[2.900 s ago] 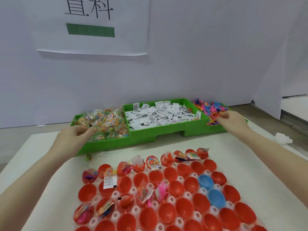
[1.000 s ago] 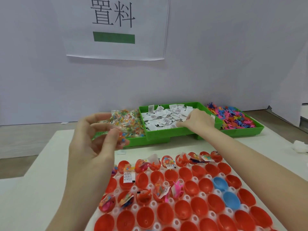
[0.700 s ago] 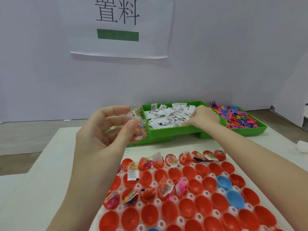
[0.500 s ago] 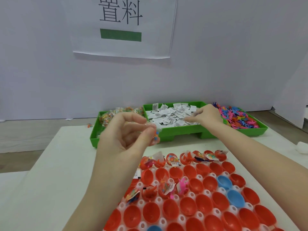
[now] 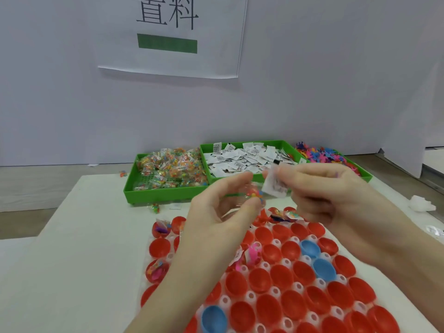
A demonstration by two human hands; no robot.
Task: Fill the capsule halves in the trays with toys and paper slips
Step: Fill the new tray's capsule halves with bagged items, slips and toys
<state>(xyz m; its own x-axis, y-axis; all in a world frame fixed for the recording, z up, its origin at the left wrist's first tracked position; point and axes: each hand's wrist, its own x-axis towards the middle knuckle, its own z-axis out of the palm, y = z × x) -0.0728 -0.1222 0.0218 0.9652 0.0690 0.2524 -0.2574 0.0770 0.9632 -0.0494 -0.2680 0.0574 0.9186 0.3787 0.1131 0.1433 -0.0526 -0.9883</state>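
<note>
My left hand [image 5: 216, 219] pinches a small clear packet of coloured beads [image 5: 254, 194] between thumb and fingers. Close beside it, my right hand [image 5: 336, 203] pinches a white paper slip [image 5: 274, 185]. Both hands hover above the far rows of the white capsule tray [image 5: 298, 286], which holds many red halves [image 5: 281, 276] and a few blue halves [image 5: 323, 269]. Several far and left halves hold toys and slips, such as one half at the left [image 5: 157, 270]. A pink toy [image 5: 252, 255] lies in a half under my left wrist.
Three green bins stand at the back: bead packets [image 5: 171, 168] on the left, paper slips [image 5: 245, 158] in the middle, small coloured plastic toys [image 5: 324, 156] on the right. A loose packet [image 5: 155, 207] lies before the left bin. A white crumpled thing [image 5: 422, 205] sits at the right edge.
My right hand has drawn back from the slip bin with a paper slip and come up next to my left hand. My left hand, with the packet, moved right toward the tray.
</note>
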